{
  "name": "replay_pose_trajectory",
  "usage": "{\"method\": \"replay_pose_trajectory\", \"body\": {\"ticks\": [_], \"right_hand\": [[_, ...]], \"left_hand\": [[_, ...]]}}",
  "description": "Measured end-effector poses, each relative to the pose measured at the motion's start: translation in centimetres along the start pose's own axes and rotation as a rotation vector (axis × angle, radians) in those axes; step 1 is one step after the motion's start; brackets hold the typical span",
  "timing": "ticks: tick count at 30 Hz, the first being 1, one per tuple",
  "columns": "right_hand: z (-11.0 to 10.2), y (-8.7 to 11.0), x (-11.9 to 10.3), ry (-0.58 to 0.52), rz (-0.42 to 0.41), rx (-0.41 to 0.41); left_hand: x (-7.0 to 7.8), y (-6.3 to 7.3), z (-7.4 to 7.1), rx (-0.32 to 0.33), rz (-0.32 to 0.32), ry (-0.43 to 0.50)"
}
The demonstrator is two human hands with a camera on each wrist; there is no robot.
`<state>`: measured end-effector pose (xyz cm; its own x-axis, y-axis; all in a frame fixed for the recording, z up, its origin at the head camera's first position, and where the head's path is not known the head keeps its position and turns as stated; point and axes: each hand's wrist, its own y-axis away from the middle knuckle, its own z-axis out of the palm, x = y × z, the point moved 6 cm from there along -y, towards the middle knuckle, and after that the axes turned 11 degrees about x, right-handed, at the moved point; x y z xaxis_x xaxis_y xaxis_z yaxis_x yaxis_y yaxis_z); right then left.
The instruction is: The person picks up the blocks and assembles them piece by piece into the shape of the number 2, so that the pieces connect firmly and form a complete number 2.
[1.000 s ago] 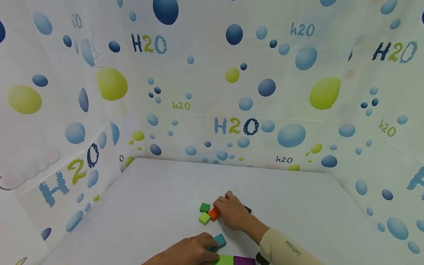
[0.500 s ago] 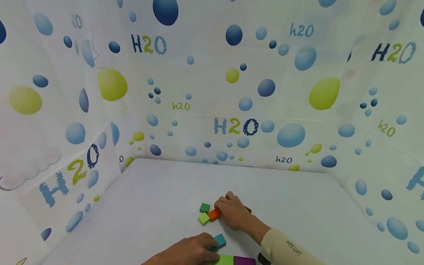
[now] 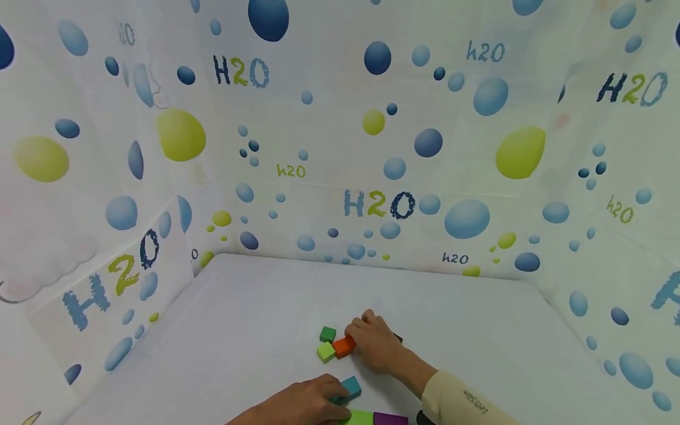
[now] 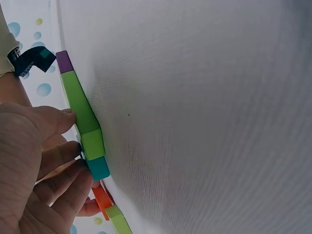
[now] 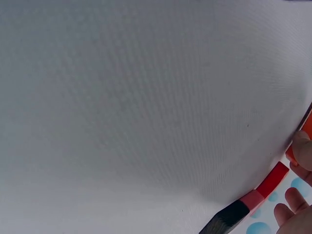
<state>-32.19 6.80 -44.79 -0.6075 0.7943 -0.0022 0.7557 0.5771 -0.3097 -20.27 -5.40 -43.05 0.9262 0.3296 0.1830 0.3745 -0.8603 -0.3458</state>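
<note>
In the head view my left hand (image 3: 305,401) bends its fingers over a teal block (image 3: 350,388), its thumb at the edge of a light green block (image 3: 362,417). The left wrist view shows the thumb touching the long light green block (image 4: 80,102) and fingertips beside the teal block (image 4: 98,168). Farther off, my right hand (image 3: 374,342) holds an orange block (image 3: 343,347) by its right end; the fingers hide part of it. Its thumb lies on the orange block (image 5: 307,127) in the right wrist view. A small lime block (image 3: 326,352) meets the orange one's left end.
A green cube (image 3: 327,334) sits behind the lime block. A purple block (image 3: 390,418) adjoins the light green one at the front. In the right wrist view, red (image 5: 273,179), pink (image 5: 252,200) and black (image 5: 226,217) blocks form a line. Patterned cloth (image 3: 319,147) surrounds the white table (image 3: 255,307).
The right hand has shifted slightly right, and more of the orange block shows, turned a little. The lime block has moved slightly left. My left hand keeps its place.
</note>
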Motion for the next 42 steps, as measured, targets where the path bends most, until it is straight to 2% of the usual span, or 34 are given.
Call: {"method": "replay_pose_trajectory", "body": {"ticks": [10, 21, 29, 34, 42], "right_hand": [[-0.6, 0.4, -0.4, 0.021, -0.035, 0.006], [-1.3, 1.2, -0.5, -0.029, -0.048, 0.028], [-2.3, 2.0, -0.1, -0.061, -0.01, 0.079], [-2.0, 2.7, 0.6, -0.083, 0.022, 0.073], [-2.1, 3.6, 1.1, -0.125, -0.007, 0.062]], "left_hand": [[-0.2, 0.4, 0.2, -0.013, 0.001, 0.02], [0.0, 0.5, 0.5, -0.001, 0.008, 0.028], [-0.1, 0.5, 0.7, -0.009, 0.01, 0.004], [0.0, 0.5, 0.7, -0.021, 0.005, 0.001], [-0.1, 0.3, 0.4, -0.025, -0.025, -0.008]]}}
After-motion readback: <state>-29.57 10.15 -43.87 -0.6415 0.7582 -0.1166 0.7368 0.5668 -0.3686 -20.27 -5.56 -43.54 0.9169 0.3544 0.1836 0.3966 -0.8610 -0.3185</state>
